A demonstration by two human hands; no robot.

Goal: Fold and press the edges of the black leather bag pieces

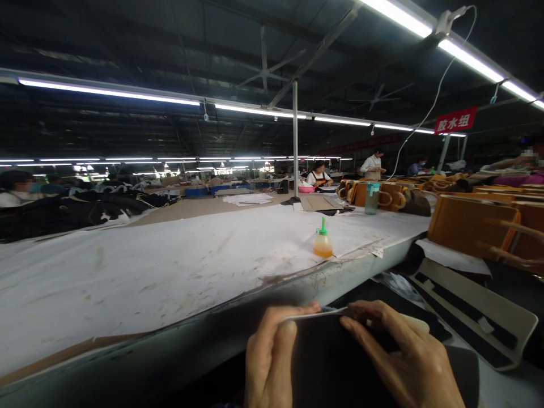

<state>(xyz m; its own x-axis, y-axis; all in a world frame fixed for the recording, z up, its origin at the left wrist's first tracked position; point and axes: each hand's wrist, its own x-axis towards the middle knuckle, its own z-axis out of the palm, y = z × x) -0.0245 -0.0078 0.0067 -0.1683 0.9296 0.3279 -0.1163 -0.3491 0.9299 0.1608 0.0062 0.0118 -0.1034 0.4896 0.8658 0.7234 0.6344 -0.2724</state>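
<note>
At the bottom of the view both of my hands hold a flat black panel with a thin pale edge. My left hand grips its left side, fingers curled over the top edge. My right hand lies across its right side, fingers pressed along the upper edge. The panel sits just below the near edge of a long worktable covered in stained white paper.
A small bottle of orange liquid with a green nozzle stands on the table. Tan handbags crowd the right side, above a pale tray with black strips. A teal cup and distant seated workers are beyond.
</note>
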